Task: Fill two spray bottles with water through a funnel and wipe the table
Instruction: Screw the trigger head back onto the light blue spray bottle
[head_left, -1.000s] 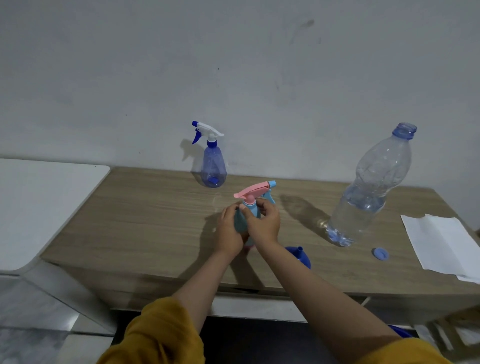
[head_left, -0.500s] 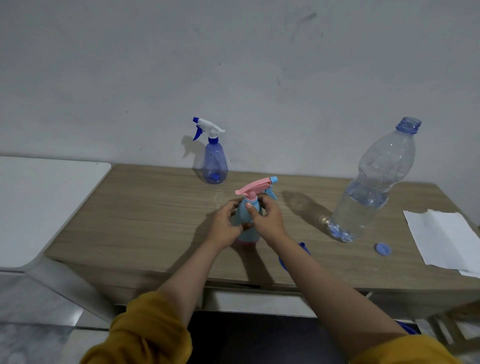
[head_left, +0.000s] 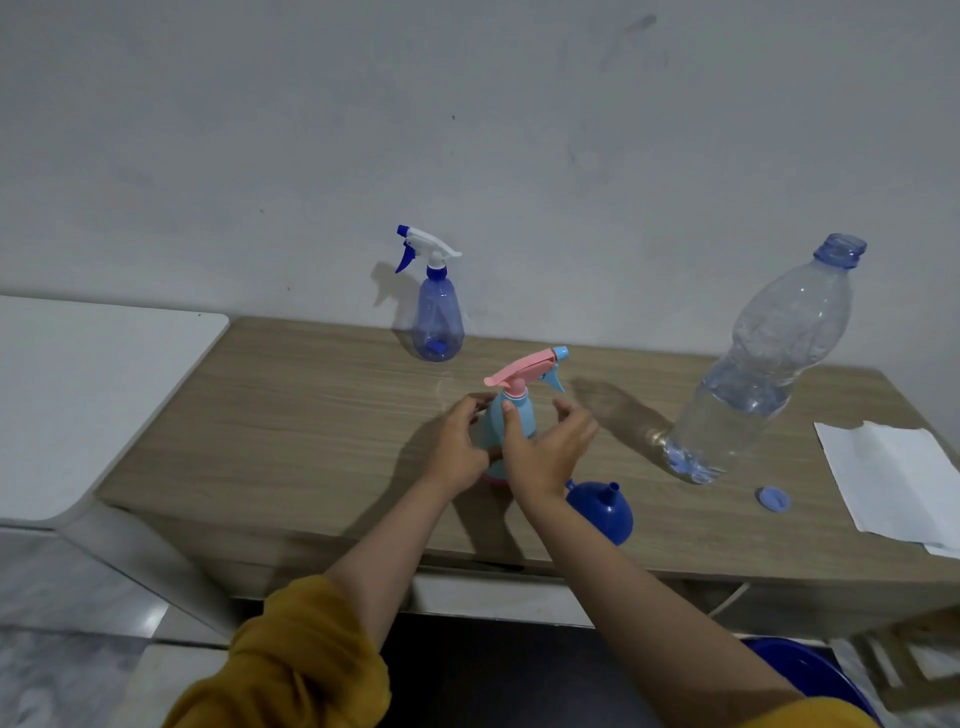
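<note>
A light blue spray bottle (head_left: 522, 415) with a pink trigger head stands upright on the wooden table (head_left: 291, 415), near the middle. My left hand (head_left: 457, 441) wraps its left side. On the bottle's right, my right hand (head_left: 545, 447) has its fingers spread off the bottle and only the thumb rests on it. A dark blue spray bottle (head_left: 440, 317) with a white head stands by the wall. A blue funnel (head_left: 600, 512) lies mouth down just right of my right wrist. At the right stands a big uncapped water bottle (head_left: 763, 374), partly filled.
The water bottle's blue cap (head_left: 774, 500) lies near the table's front right. A white paper sheet (head_left: 888, 478) covers the right end. A white surface (head_left: 93, 395) adjoins the table on the left. A blue basin (head_left: 810, 670) shows below, at right.
My right hand has let go of the bottle's neck and opened its fingers to the right. The left hand still holds the body. The funnel shows more now.
</note>
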